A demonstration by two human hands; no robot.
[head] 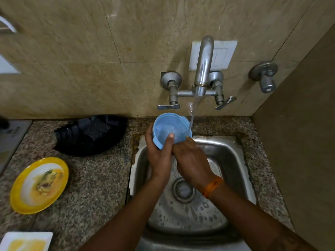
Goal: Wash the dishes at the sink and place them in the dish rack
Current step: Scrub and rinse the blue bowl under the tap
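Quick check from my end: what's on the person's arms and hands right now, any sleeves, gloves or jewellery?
Both forearms are bare as far as the frame shows: no sleeves and no gloves. The left hand carries no visible ring, watch or band. The right hand has an orange thread band wound round the wrist, seemingly in several strands. Faint dark markings show on the right forearm near the frame's lower edge, too blurred to identify.

From my remote station I see a speckled granite worktop (101, 180) with a steel sink (233, 160) set into it. Left of the sink, a black dish (72, 144) holding a dark scrub pad (97, 130) sits against the wall. Nearer me, a soiled yellow-rimmed plate (39, 185) lies well apart from a white square plate (25, 241) at the lower edge.
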